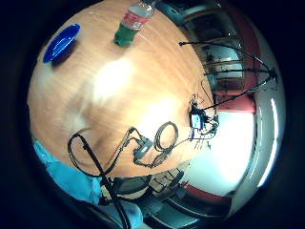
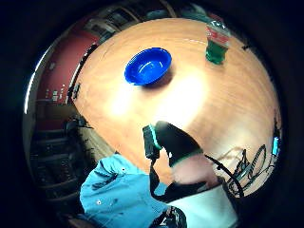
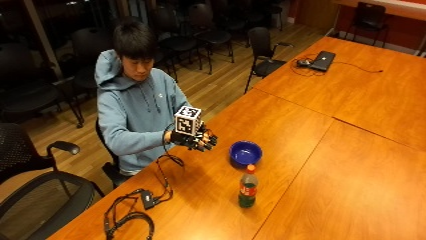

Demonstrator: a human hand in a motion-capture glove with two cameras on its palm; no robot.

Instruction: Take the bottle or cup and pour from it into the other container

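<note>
In the outside view a person sits at a wooden table (image 3: 313, 150). My gloved right hand (image 3: 198, 139) hovers just above the table's near edge, fingers relaxed and holding nothing. A blue bowl (image 3: 245, 152) stands a short way off to its side. Beyond the bowl, a plastic bottle (image 3: 247, 188) stands upright, with a red cap, a red label and green liquid in its lower part. The thumb side palm view shows my gloved thumb (image 2: 174, 142), the bowl (image 2: 147, 65) and the bottle (image 2: 217, 42) apart on the table. The little finger side palm view has the bowl (image 1: 62, 42) and the bottle (image 1: 132, 24) too.
Black cables and a small black box (image 3: 145, 200) lie on the table near the person's side. A laptop (image 3: 323, 60) sits at the far end. Office chairs (image 3: 40, 195) stand along the table's edge.
</note>
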